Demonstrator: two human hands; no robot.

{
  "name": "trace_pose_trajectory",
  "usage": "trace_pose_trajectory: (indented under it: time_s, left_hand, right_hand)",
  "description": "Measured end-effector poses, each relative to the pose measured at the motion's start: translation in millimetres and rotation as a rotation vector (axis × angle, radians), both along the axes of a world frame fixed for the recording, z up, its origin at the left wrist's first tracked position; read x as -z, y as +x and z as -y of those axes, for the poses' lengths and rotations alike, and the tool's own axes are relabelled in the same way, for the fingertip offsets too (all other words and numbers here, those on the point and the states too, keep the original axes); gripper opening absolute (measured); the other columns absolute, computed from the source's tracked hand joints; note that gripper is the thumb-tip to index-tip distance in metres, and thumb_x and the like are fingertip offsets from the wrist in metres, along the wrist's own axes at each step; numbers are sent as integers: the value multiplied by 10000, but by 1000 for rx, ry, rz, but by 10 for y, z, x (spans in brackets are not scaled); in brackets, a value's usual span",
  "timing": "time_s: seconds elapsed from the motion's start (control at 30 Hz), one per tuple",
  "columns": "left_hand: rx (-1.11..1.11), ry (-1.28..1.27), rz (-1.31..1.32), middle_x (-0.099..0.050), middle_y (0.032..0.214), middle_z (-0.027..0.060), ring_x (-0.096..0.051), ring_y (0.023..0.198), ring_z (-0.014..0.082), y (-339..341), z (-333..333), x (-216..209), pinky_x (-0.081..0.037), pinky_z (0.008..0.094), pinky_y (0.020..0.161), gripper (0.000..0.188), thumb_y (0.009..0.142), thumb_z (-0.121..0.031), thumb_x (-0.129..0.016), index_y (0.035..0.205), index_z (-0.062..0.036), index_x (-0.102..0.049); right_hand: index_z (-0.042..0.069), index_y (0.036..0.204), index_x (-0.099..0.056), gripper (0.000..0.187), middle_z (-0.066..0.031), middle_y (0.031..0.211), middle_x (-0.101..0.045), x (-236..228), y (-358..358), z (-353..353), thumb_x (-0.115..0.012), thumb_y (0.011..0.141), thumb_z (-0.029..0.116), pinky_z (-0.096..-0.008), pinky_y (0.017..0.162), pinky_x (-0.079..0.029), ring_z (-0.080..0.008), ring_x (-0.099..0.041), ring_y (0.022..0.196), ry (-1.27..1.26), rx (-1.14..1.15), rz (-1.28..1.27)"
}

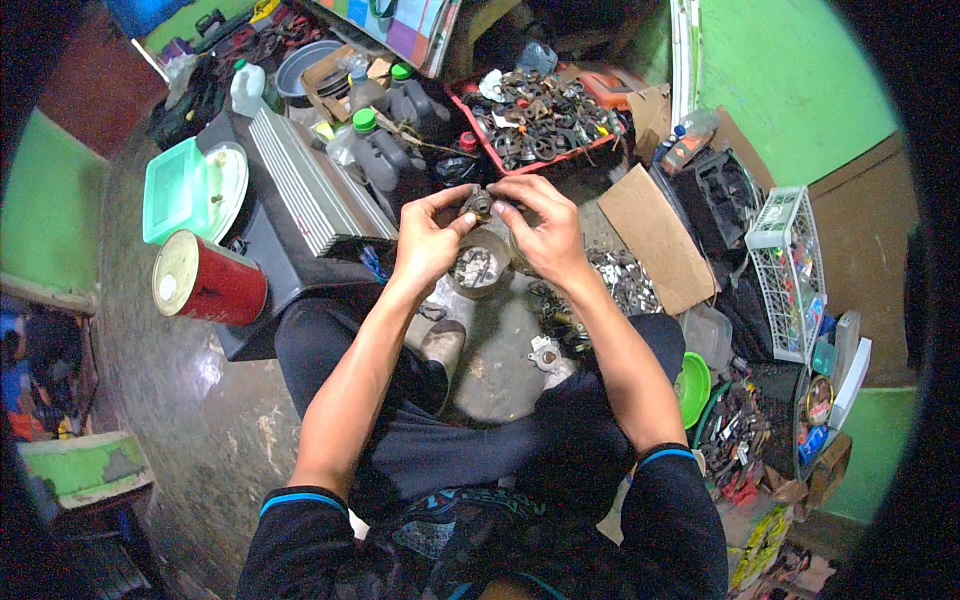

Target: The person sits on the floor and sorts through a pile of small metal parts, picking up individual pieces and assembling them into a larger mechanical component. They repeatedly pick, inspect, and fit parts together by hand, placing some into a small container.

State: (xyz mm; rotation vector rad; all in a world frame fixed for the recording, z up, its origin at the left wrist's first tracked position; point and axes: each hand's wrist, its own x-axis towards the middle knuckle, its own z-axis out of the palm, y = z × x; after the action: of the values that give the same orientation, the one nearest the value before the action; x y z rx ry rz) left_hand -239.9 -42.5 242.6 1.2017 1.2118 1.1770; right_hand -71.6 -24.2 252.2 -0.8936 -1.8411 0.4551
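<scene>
In front of me, both hands meet on a small, dark, greasy metal part (480, 205) with a round opening. My left hand (428, 242) pinches its left side between thumb and fingers. My right hand (547, 228) is closed at the other side, its thumb and fingertips against the part; those fingers partly cover it, so its exact kind is unclear. Just below the hands, a round tub (482, 291) on the floor contains pale and grey small pieces. A light silver metal fitting (545, 352) lies near my right foot.
A heap of small metal parts (625, 282) lies right of the tub, beside a cardboard sheet (655, 240). Beyond my hands stands a red crate (565, 160) full of dark parts. Black jugs (385, 160), a grey table (285, 265) and a red can (235, 285) stand left.
</scene>
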Motion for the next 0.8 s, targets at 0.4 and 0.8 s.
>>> trace_pose_trajectory:
  time_s: [0.4,0.8]
  left_hand:
    - [90,110,-163,-685,1016,109,-647,888,148,-35,-30,105,-510,288,815,307,874,16,-579,1179,46,-606]
    - [76,230,-208,-675,1026,148,-638,941,188,-3,1,40,-482,295,847,295,833,28,-602,1125,54,-633]
  right_hand:
    - [21,845,-697,133,-125,828,-681,11,127,-54,-719,723,69,-351,728,-523,-277,-667,798,-7,-76,74]
    - [4,900,-608,162,-169,873,-639,-58,166,-46,-664,750,28,-378,741,-503,-330,-642,844,-123,-133,134]
